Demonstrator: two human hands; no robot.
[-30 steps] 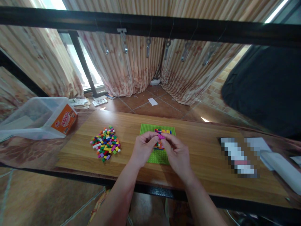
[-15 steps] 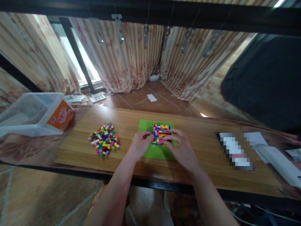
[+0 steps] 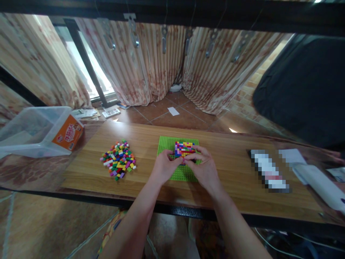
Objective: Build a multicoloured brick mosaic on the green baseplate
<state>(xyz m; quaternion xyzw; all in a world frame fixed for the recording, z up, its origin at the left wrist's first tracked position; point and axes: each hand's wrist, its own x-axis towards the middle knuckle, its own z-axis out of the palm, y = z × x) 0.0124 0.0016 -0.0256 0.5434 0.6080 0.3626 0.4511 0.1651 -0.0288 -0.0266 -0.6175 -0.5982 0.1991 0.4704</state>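
A green studded baseplate (image 3: 164,144) lies on the table with a block of many-coloured building bricks (image 3: 184,147) built up on it. My left hand (image 3: 165,166) is at the block's near left side, its fingers curled in and its thumb reaching along the near edge. My right hand (image 3: 204,167) bends over the block's right side, its thumb and fingertips closing on a small brick at the near edge. The thumbs almost meet there, and the fingers hide much of that edge. Whatever my left fingers pinch is too small to make out.
A pile of loose bricks (image 3: 119,159) lies left of the baseplate on the wooden tabletop (image 3: 147,144). A clear plastic bin (image 3: 40,126) with an orange label stands at the far left. To the right are a blurred-out flat item (image 3: 269,171) and a white object (image 3: 318,185).
My left hand has moved right, bringing its thumb across the block's near edge towards my right thumb. My right hand has shifted slightly left. The camera view has moved a little.
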